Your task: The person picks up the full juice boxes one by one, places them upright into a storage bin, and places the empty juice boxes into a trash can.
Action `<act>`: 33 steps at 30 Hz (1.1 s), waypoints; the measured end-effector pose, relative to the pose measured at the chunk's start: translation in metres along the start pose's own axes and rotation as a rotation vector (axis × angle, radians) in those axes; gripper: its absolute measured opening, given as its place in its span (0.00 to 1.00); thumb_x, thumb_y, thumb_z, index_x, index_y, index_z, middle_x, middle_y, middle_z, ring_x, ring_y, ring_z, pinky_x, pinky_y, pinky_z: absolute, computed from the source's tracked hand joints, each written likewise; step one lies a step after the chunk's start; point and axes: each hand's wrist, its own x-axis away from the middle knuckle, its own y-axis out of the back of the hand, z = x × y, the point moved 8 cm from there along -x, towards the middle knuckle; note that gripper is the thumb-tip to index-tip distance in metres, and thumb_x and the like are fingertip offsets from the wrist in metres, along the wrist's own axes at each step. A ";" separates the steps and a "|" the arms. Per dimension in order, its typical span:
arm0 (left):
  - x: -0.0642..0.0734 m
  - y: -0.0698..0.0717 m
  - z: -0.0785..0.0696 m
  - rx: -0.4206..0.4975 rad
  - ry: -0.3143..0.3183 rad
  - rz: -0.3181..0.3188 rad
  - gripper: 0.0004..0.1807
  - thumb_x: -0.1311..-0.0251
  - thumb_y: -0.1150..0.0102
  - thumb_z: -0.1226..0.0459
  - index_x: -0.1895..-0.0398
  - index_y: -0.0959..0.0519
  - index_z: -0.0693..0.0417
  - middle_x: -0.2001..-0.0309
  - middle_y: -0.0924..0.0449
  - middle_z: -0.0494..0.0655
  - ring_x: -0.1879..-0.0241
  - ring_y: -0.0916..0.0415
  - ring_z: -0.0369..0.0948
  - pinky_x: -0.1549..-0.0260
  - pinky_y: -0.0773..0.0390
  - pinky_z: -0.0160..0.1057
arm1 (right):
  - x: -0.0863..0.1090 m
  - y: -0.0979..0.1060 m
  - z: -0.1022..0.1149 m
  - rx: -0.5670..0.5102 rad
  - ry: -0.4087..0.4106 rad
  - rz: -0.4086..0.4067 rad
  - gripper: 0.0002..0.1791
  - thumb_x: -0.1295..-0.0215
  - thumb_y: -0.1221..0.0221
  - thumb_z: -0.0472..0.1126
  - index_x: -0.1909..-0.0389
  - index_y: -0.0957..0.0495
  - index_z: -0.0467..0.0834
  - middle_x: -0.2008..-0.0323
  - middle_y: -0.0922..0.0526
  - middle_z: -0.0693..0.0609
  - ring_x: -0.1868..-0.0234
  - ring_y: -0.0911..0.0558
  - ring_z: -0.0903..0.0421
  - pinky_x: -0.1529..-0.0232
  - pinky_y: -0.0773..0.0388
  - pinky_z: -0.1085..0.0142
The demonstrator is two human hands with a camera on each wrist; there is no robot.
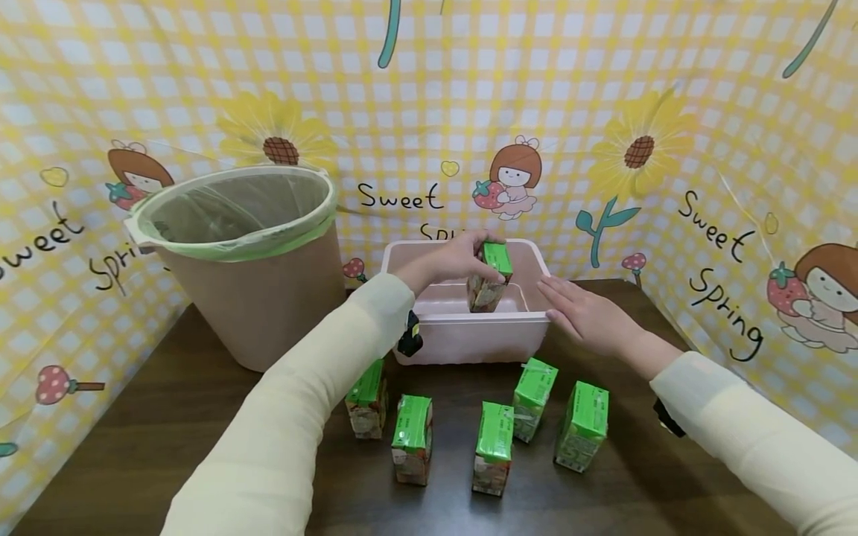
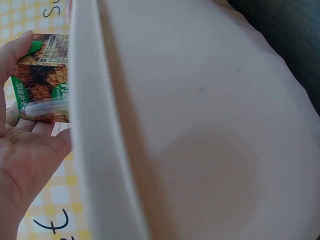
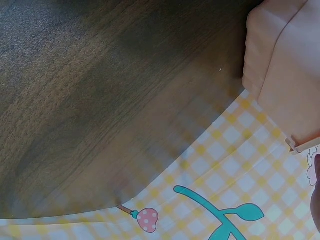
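Note:
My left hand (image 1: 459,257) grips a small drink carton (image 1: 485,295) with a green top, holding it upright inside the opening of a pale pink plastic tub (image 1: 476,341). In the left wrist view the carton (image 2: 42,75) shows a printed side with a wrapped straw; the tub wall (image 2: 210,125) hides part of it. Fingers extended, my right hand (image 1: 583,309) rests at the tub's right rim and holds nothing. Only a sliver of that hand (image 3: 316,200) enters the right wrist view, near the tub's side (image 3: 295,75).
Several similar green-topped cartons stand on the dark wooden table in front of the tub, among them one carton (image 1: 492,447) in the middle and another (image 1: 582,424) at right. A tall brown bin (image 1: 268,305) with a liner stands left. Checked cloth (image 1: 415,89) hangs behind.

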 end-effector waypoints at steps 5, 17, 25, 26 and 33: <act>-0.002 -0.004 0.008 -0.018 0.021 0.028 0.40 0.46 0.29 0.65 0.30 0.37 0.58 0.51 0.24 0.52 0.54 0.25 0.44 0.53 0.23 0.39 | 0.000 0.000 0.000 -0.005 -0.003 -0.003 0.29 0.27 0.48 0.41 0.31 0.38 0.32 0.31 0.38 0.34 0.31 0.38 0.39 0.36 0.37 0.45; -0.011 -0.016 0.021 0.020 0.014 0.116 0.41 0.47 0.27 0.65 0.31 0.37 0.63 0.56 0.21 0.54 0.60 0.22 0.46 0.51 0.23 0.48 | -0.004 0.001 0.001 -0.010 -0.009 0.008 0.29 0.27 0.49 0.41 0.30 0.39 0.32 0.31 0.38 0.34 0.31 0.38 0.40 0.37 0.36 0.46; -0.019 -0.030 0.021 -0.059 -0.040 0.143 0.26 0.49 0.27 0.66 0.46 0.25 0.58 0.58 0.21 0.52 0.63 0.24 0.43 0.54 0.23 0.49 | -0.002 -0.001 0.000 -0.008 -0.027 0.023 0.29 0.27 0.49 0.42 0.30 0.39 0.32 0.31 0.39 0.35 0.31 0.38 0.40 0.36 0.36 0.46; -0.019 -0.032 0.021 -0.052 -0.035 0.147 0.25 0.48 0.27 0.66 0.47 0.25 0.59 0.58 0.21 0.52 0.64 0.24 0.44 0.54 0.23 0.50 | -0.002 -0.001 -0.001 -0.007 -0.029 0.023 0.29 0.27 0.49 0.42 0.30 0.39 0.32 0.31 0.39 0.35 0.31 0.38 0.40 0.37 0.36 0.46; -0.023 -0.040 0.024 -0.051 -0.038 0.167 0.22 0.47 0.28 0.67 0.48 0.23 0.60 0.61 0.20 0.52 0.65 0.24 0.44 0.56 0.22 0.49 | 0.000 -0.001 -0.002 -0.008 -0.034 0.024 0.29 0.26 0.49 0.42 0.30 0.39 0.32 0.31 0.39 0.35 0.31 0.38 0.41 0.37 0.36 0.47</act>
